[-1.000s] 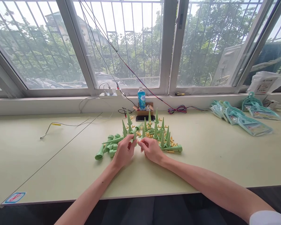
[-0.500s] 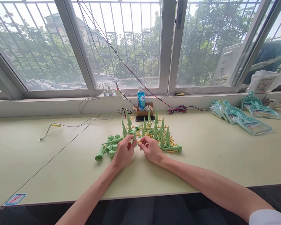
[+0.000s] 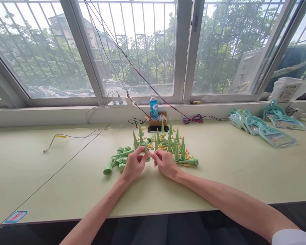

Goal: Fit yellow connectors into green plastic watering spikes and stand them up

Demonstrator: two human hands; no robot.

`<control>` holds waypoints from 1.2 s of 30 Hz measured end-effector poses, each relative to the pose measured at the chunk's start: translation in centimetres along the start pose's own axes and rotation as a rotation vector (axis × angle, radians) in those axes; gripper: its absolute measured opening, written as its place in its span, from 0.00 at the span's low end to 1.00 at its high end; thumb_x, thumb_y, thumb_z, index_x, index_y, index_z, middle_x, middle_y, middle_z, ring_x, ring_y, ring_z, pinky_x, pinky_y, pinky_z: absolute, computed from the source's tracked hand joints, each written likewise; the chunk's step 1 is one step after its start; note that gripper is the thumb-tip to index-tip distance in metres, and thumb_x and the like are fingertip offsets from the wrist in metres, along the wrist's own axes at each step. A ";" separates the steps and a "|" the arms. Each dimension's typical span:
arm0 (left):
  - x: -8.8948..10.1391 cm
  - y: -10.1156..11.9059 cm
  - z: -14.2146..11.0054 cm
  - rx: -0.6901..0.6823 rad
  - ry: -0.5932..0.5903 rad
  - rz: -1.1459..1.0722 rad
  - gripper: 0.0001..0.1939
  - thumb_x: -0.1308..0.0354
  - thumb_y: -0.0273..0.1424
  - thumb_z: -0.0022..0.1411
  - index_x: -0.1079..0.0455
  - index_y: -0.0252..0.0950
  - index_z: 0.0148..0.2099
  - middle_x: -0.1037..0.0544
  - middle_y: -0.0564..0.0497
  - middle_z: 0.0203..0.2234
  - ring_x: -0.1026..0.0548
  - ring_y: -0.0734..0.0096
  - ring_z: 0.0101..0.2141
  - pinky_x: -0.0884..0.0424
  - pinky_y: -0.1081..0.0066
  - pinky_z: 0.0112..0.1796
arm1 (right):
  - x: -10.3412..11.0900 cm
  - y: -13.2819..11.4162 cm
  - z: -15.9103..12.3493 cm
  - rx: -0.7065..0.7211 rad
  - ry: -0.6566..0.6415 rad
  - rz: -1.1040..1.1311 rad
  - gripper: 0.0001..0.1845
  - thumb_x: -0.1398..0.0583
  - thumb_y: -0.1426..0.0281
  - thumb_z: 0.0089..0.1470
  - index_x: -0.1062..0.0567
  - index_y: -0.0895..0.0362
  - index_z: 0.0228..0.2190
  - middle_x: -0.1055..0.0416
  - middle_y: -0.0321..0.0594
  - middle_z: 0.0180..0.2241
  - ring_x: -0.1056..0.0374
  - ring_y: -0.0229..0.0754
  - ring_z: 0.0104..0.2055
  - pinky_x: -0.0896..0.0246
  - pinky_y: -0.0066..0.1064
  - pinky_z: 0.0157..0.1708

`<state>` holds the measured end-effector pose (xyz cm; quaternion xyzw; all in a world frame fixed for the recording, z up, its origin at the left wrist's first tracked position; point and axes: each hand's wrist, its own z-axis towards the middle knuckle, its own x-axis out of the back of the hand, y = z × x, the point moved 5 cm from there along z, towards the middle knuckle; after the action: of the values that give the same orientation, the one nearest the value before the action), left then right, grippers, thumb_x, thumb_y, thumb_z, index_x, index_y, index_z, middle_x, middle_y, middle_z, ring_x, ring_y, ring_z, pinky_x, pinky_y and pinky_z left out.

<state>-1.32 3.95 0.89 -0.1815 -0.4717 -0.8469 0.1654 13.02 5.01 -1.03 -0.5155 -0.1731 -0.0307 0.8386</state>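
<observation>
My left hand [image 3: 135,164] is closed around a green plastic spike [image 3: 146,148], its tapered tip pointing up between the fingers. Close against it, my right hand [image 3: 166,164] pinches a small yellow plastic piece [image 3: 150,154] at the spike's side; the fingers hide most of that piece. Beyond my right hand several green spikes [image 3: 176,153] stand upright on their wide ends, with small yellow pieces [image 3: 190,154] scattered among them. Left of my left hand lies a heap of green spikes [image 3: 108,168] on their sides, some showing open round ends.
Behind the spikes are a dark phone [image 3: 158,129], a small cardboard box [image 3: 163,121] and a blue bottle [image 3: 153,108]. A coiled cable [image 3: 193,119] lies by the sill. Bagged teal dustpans [image 3: 276,136] lie at the right. A thin cable [image 3: 73,136] crosses the left table.
My right hand has moved slightly left, bringing the yellow piece up against the green spike. My left hand keeps its hold, almost in place.
</observation>
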 end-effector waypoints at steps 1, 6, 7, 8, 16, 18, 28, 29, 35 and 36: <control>0.0 0.0 0.0 -0.001 -0.001 -0.008 0.09 0.46 0.37 0.64 0.33 0.36 0.41 0.29 0.53 0.29 0.38 0.82 0.19 0.44 0.76 0.19 | 0.0 0.0 0.0 0.003 0.001 -0.005 0.19 0.46 0.60 0.62 0.35 0.55 0.22 0.31 0.34 0.16 0.39 0.34 0.16 0.43 0.26 0.25; -0.1 0.1 0.0 0.007 -0.024 -0.042 0.10 0.45 0.37 0.64 0.33 0.36 0.41 0.28 0.53 0.30 0.36 0.82 0.19 0.45 0.77 0.18 | 0.0 0.3 0.0 0.012 0.005 -0.019 0.24 0.49 0.55 0.63 0.36 0.55 0.20 0.35 0.33 0.14 0.38 0.35 0.17 0.43 0.27 0.25; -0.1 0.1 0.0 0.006 -0.031 -0.051 0.10 0.45 0.37 0.64 0.33 0.36 0.41 0.28 0.52 0.31 0.36 0.82 0.19 0.44 0.77 0.18 | 0.0 0.3 0.0 0.010 0.008 -0.020 0.25 0.49 0.54 0.63 0.36 0.55 0.20 0.35 0.33 0.13 0.38 0.35 0.17 0.43 0.27 0.24; -0.2 0.1 -0.1 0.001 -0.037 -0.058 0.10 0.45 0.37 0.64 0.33 0.36 0.41 0.28 0.52 0.31 0.37 0.82 0.19 0.44 0.77 0.18 | 0.0 0.4 0.0 0.008 0.010 -0.020 0.25 0.49 0.54 0.63 0.35 0.55 0.20 0.36 0.33 0.13 0.38 0.35 0.17 0.43 0.27 0.24; -0.2 0.1 -0.1 -0.003 -0.045 -0.037 0.09 0.45 0.36 0.64 0.33 0.36 0.42 0.28 0.53 0.32 0.39 0.83 0.18 0.41 0.76 0.19 | 0.2 0.1 0.1 -0.007 0.030 -0.038 0.24 0.50 0.55 0.64 0.35 0.55 0.21 0.35 0.34 0.14 0.39 0.35 0.18 0.44 0.28 0.25; -0.2 0.1 0.0 -0.005 -0.032 -0.032 0.08 0.45 0.36 0.64 0.33 0.36 0.41 0.28 0.52 0.33 0.38 0.83 0.19 0.40 0.76 0.20 | 0.3 0.0 0.1 -0.008 0.025 -0.038 0.22 0.50 0.56 0.63 0.34 0.55 0.23 0.34 0.33 0.16 0.39 0.35 0.18 0.45 0.27 0.24; -0.4 0.2 -0.2 -0.006 -0.059 -0.029 0.09 0.43 0.35 0.62 0.33 0.35 0.41 0.26 0.49 0.34 0.29 0.77 0.23 0.31 0.75 0.23 | 0.2 0.1 0.1 0.009 0.020 -0.030 0.14 0.49 0.62 0.63 0.34 0.55 0.28 0.33 0.33 0.19 0.39 0.36 0.20 0.46 0.27 0.24; -0.4 0.2 -0.2 -0.012 -0.065 -0.019 0.09 0.43 0.34 0.61 0.33 0.35 0.41 0.25 0.48 0.35 0.28 0.76 0.24 0.30 0.74 0.24 | 0.3 0.2 0.1 0.007 0.025 -0.038 0.15 0.49 0.62 0.63 0.34 0.55 0.27 0.34 0.33 0.19 0.40 0.36 0.20 0.46 0.27 0.25; -0.6 0.6 -0.2 -0.085 -0.047 0.067 0.07 0.41 0.33 0.59 0.32 0.35 0.37 0.23 0.50 0.31 0.30 0.78 0.21 0.30 0.75 0.23 | 0.5 0.3 0.3 0.010 0.057 -0.106 0.16 0.49 0.61 0.62 0.35 0.55 0.25 0.37 0.33 0.19 0.43 0.36 0.22 0.50 0.28 0.25; -0.6 0.7 -0.2 -0.101 -0.045 0.087 0.06 0.42 0.32 0.60 0.31 0.35 0.37 0.24 0.50 0.30 0.31 0.79 0.21 0.31 0.76 0.23 | 0.5 0.4 0.3 0.008 0.061 -0.121 0.17 0.48 0.61 0.61 0.35 0.55 0.24 0.38 0.33 0.19 0.44 0.36 0.22 0.51 0.28 0.25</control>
<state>-0.50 3.56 1.01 -0.2291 -0.4234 -0.8574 0.1821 13.48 5.54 -1.04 -0.4997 -0.1785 -0.0962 0.8422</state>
